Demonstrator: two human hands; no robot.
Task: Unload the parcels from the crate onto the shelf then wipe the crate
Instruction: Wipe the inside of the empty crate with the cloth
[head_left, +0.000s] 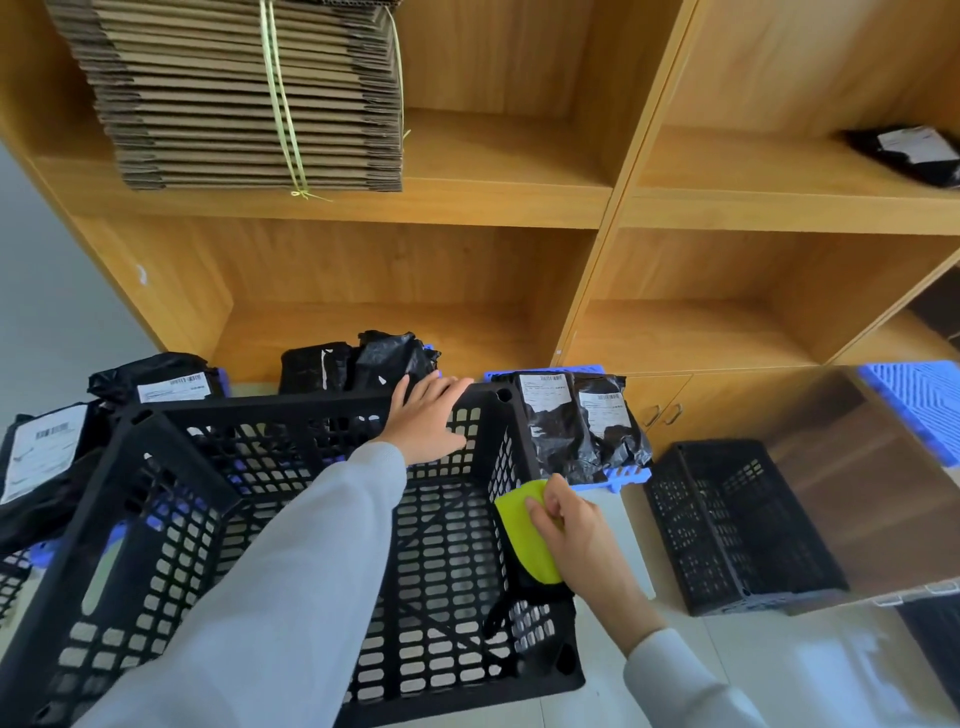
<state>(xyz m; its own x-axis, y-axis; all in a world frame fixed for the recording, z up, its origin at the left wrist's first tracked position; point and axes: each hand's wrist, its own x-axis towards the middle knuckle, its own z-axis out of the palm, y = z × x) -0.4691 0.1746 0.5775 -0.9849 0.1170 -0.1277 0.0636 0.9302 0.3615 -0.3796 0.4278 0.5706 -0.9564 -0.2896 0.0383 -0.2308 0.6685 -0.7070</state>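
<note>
A black lattice crate stands in front of me with no parcels inside. My left hand grips its far rim, fingers over the edge. My right hand presses a yellow-green cloth against the crate's right wall near the rim. Black parcels with white labels lie beyond the crate: two at the left, some behind the far rim, two at the right on a blue pallet. One more black parcel lies on the wooden shelf at the upper right.
A tied stack of flattened cardboard boxes fills the upper left shelf bay. The lower bays hold nothing. A second black crate lies on its side on the floor at the right, beside a brown board.
</note>
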